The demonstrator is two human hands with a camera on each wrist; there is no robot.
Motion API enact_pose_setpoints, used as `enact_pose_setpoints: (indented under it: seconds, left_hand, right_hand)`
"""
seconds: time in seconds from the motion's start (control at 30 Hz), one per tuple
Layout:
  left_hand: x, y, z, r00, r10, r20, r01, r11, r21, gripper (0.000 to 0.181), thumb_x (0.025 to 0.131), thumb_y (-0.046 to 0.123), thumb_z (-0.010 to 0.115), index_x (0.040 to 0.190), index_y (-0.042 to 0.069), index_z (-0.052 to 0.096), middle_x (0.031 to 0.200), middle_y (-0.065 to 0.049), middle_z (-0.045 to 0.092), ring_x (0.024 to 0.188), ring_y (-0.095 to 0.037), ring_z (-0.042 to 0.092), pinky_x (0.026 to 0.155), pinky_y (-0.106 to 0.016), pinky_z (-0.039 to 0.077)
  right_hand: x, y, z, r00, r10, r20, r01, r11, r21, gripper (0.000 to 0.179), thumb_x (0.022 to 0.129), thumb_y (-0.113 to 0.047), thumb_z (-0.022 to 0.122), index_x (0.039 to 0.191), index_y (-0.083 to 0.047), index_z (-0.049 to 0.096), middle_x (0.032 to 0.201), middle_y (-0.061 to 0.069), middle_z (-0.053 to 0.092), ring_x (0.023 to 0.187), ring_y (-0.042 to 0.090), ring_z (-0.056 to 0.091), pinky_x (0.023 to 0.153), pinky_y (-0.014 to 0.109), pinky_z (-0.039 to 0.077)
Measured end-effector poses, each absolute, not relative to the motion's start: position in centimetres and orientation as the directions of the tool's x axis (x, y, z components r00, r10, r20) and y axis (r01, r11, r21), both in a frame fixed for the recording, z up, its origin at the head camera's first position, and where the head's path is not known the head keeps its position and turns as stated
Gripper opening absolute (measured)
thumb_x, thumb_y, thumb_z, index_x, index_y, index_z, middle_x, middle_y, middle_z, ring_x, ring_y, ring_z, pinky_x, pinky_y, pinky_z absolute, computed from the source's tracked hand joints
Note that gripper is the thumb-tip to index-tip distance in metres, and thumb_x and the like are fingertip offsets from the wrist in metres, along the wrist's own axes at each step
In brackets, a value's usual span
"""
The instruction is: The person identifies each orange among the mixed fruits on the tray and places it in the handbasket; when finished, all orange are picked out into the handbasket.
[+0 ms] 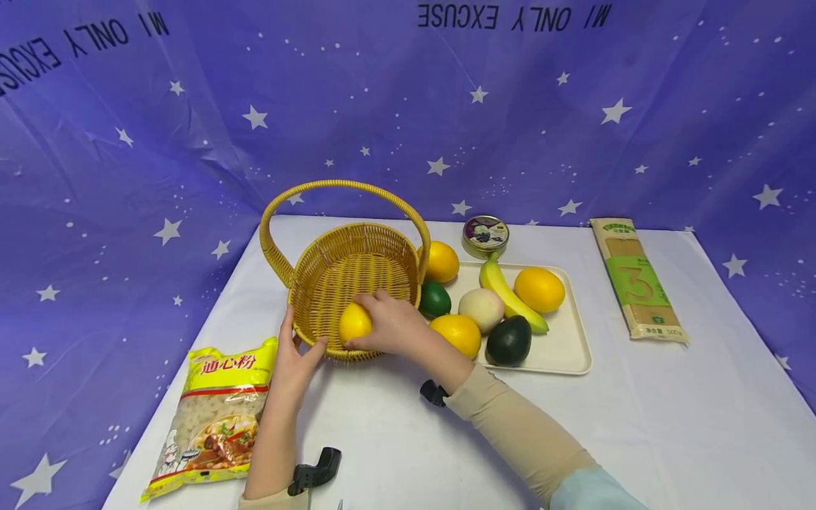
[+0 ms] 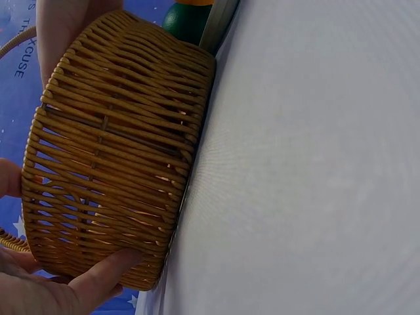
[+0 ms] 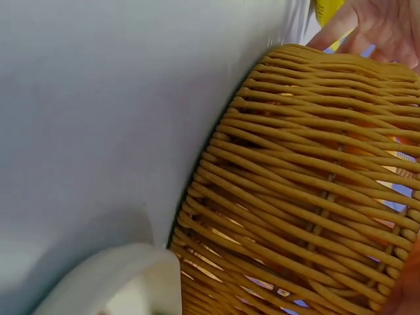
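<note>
A wicker basket (image 1: pixel 360 269) with a tall arched handle stands left of the middle of the white table. My right hand (image 1: pixel 395 322) reaches over its near rim and holds a round yellow-orange fruit (image 1: pixel 355 324) inside the basket, near the front wall. My left hand (image 1: pixel 299 365) rests against the basket's outer front-left side. In the left wrist view its thumb (image 2: pixel 108 272) lies along the woven wall (image 2: pixel 118 157). The right wrist view shows the left hand (image 3: pixel 387 29) spread beside the basket (image 3: pixel 308 177); the fruit is hidden there.
Right of the basket is a cream tray (image 1: pixel 561 358) with a banana (image 1: pixel 510 296), a pale peach-like fruit (image 1: pixel 481 310), dark green fruit (image 1: pixel 508 341) and several yellow-orange ones. A round tin (image 1: pixel 486 235) stands behind. A macaroni bag (image 1: pixel 217 418) lies left, a noodle pack (image 1: pixel 639 280) far right.
</note>
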State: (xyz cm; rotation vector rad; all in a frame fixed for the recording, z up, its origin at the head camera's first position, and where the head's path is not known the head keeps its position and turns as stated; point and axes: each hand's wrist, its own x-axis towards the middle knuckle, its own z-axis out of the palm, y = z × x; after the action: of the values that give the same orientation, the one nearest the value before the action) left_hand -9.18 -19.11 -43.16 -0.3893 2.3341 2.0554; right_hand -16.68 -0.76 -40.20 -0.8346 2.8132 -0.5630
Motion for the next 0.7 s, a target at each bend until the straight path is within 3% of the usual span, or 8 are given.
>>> enact_pose_setpoints:
  seconds: [0.23, 0.43, 0.7]
  left_hand:
    - [-9.2, -19.0, -43.2, -0.969, -0.182, -0.167, -0.188, 0.109, 0.976, 0.088, 0.095, 0.005, 0.055, 0.156, 0.024, -0.006, 0.16, -0.004, -0.007, 0.145, -0.028, 0.008, 0.109, -0.043, 0.03]
    - [-9.1, -19.0, -43.1, -0.967, -0.191, -0.167, -0.191, 0.114, 0.975, 0.088, 0.096, 0.005, 0.055, 0.156, 0.025, -0.006, 0.16, -0.004, -0.008, 0.145, -0.026, 0.006, 0.11, -0.042, 0.029]
    - [-9.2, -19.0, -43.1, -0.967, -0.182, -0.178, -0.2, 0.112, 0.973, 0.088, 0.096, 0.005, 0.055, 0.156, 0.025, -0.007, 0.16, -0.002, -0.008, 0.145, -0.025, 0.007, 0.11, -0.041, 0.029]
  right_hand:
    - [-16.5, 0.0, -39.3, -0.822, -0.569, -0.025, -0.504, 0.746, -0.435, 0.075, 0.079, -0.057, 0.07, 0.142, -0.023, 0.049, 0.131, 0.007, 0.054, 0.1, 0.024, 0.06, 0.079, 0.037, 0.052]
    - [-16.1, 2.5, -37.0, -0.829, -0.552, 0.089, -0.525, 0.714, -0.462, 0.075, 0.083, -0.053, 0.07, 0.146, -0.024, 0.043, 0.139, 0.005, 0.05, 0.12, 0.024, 0.053, 0.095, 0.041, 0.048]
    - [-14.8, 8.4, -33.5, -0.882, -0.383, 0.275, -0.467, 0.632, -0.619, 0.069, 0.083, -0.046, 0.072, 0.145, -0.028, 0.046, 0.142, -0.002, 0.048, 0.122, 0.021, 0.051, 0.093, 0.039, 0.049]
